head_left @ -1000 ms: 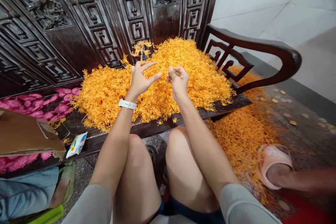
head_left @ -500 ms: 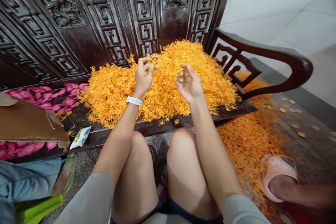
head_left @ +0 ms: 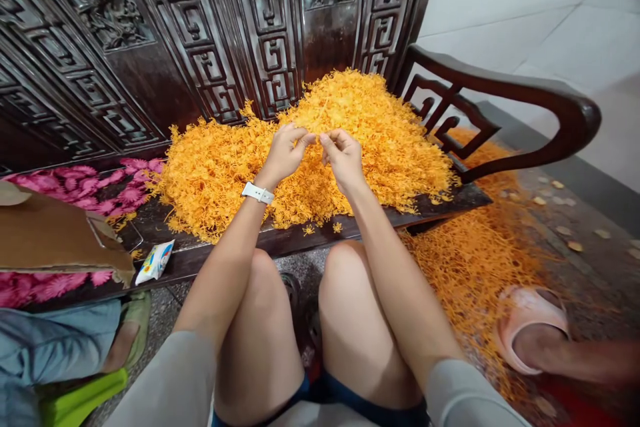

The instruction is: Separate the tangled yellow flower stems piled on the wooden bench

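Note:
A large heap of orange-yellow artificial flower pieces [head_left: 240, 173], with thin frilly strands, lies on a dark wooden bench [head_left: 200, 267]. Over the heap my left hand [head_left: 287, 155], a white watch band [head_left: 257, 193] on its wrist, is closed in a pinch. My right hand [head_left: 345, 160] pinches too, its thumb and index fingertips almost meeting those of the left. Anything between the fingertips is too small to tell apart from the orange pieces behind. Two loose orange pieces [head_left: 337, 227] lie at the bench's front edge.
At left are pink flower pieces [head_left: 87, 190], a cardboard box [head_left: 55, 233] and a small white packet [head_left: 155, 261]. The bench's curved armrest [head_left: 530, 93] stands at right. More orange strands [head_left: 470, 267] cover the floor there, beside another person's foot in a pink slipper [head_left: 515, 313].
My right hand has moved left and turned over from palm-up to a pinch. My left hand has shifted slightly right, so the fingertips now come nearly together.

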Available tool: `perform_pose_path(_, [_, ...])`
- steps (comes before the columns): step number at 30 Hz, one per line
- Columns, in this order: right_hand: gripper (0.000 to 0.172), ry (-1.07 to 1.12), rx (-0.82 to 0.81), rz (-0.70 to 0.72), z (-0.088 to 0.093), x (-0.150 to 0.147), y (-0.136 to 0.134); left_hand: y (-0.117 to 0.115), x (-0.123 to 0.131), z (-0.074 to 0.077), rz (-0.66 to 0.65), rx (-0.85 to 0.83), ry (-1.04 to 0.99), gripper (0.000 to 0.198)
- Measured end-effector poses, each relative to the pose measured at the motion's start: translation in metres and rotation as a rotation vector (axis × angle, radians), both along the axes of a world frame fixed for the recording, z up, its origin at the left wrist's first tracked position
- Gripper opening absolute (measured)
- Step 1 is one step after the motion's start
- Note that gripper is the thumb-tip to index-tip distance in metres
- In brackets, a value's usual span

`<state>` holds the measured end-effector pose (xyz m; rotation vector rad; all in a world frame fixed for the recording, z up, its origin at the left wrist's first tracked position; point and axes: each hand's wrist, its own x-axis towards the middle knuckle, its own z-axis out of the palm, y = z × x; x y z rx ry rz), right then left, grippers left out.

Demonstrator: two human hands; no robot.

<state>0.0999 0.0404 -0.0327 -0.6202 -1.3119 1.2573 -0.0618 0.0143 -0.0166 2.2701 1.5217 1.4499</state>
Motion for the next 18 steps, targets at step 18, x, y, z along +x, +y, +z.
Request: perform_pose_path(18, [0.017,-0.362,0.230,0.167,0.015,-0.006,-0.026,0.021,-0.001,-0.008,0.068,-0.198,-0.841,0.026])
